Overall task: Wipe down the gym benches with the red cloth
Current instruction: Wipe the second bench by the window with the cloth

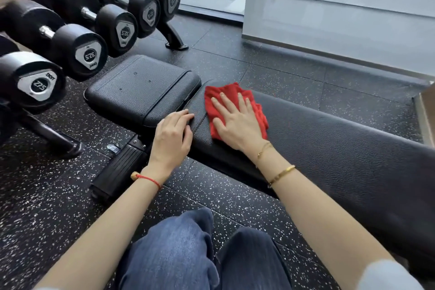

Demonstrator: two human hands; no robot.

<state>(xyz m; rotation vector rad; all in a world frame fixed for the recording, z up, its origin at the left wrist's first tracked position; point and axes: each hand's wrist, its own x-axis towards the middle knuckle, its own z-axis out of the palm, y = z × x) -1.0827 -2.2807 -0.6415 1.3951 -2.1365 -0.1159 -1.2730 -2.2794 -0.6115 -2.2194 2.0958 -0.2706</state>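
Black dumbbells crowd left — bench beside them.

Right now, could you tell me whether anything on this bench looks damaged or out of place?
The seat pad has three small dark marks on top, perhaps punctures. Otherwise nothing stands out; the red cloth lies flat under the right hand.

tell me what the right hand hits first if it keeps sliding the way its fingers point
Probably nothing solid: the right hand, flat on the red cloth, points up-left across the long bench pad. It would likely pass that pad's far edge; depth is unclear.
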